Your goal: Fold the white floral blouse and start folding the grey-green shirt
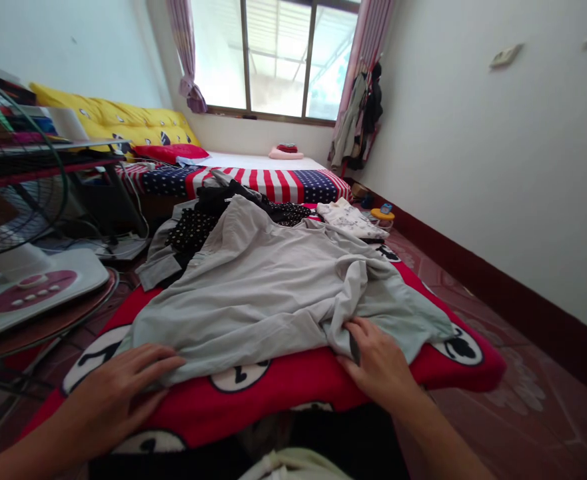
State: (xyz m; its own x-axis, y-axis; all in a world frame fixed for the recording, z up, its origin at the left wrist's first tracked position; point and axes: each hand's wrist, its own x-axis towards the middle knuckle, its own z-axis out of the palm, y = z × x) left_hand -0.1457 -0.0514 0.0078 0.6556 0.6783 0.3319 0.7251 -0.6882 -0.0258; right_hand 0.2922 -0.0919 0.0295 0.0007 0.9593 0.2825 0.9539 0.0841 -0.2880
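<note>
A light grey shirt [273, 287] lies spread and wrinkled in front of me, its lower edge towards me and its right part bunched in folds. My left hand [118, 390] rests on the shirt's near left corner, fingers stretched out and thumb apart from them. At the near edge, right of the middle, my right hand [378, 363] grips the bunched hem between thumb and fingers. Under the shirt is a red cloth [283, 380] with white round patches, covering a low table or bench.
Dark dotted clothes [193, 227] are heaped behind the shirt, with a folded white patterned garment [350, 219] at the far right. A fan base [33, 290] stands on a stool at left. A bed [253, 183] lies beneath the window; a white wall [498, 167] rises at right.
</note>
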